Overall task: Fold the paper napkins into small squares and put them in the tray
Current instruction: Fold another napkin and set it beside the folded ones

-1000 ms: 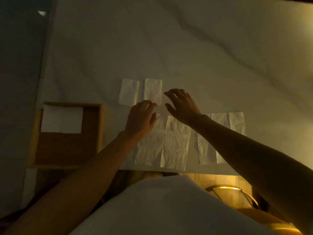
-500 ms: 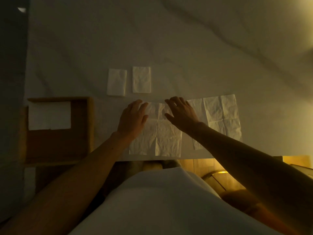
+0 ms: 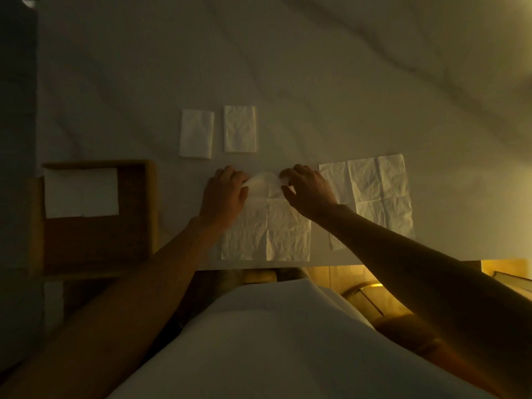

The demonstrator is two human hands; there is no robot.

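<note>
Nearest the viewer, an open napkin (image 3: 266,231) is laid flat at the table (image 3: 316,67) edge, its creases visible. Its far edge is lifted and curled toward the viewer, so the first fold is judged to be just beginning. The left hand (image 3: 224,194) is placed palm-down over the far left corner, with the fingertips pinched on the raised paper. The right hand (image 3: 308,194) is arched over the far right corner, thumb and fingers likewise closed on the lifted edge. Both forearms are extended forward from the body, converging on the sheet.

To the right, just beside it, a second open napkin (image 3: 377,194) is seen lying flat, unfolded and partly covered by the right forearm. To the left, a wooden tray (image 3: 151,214) is shown holding folded white napkins (image 3: 81,192) at its far end; the count cannot be told. Farther off, two folded napkins (image 3: 196,133) are set side by side, narrow rectangles not yet squares. Most of the folding and traying is therefore judged to remain.
</note>
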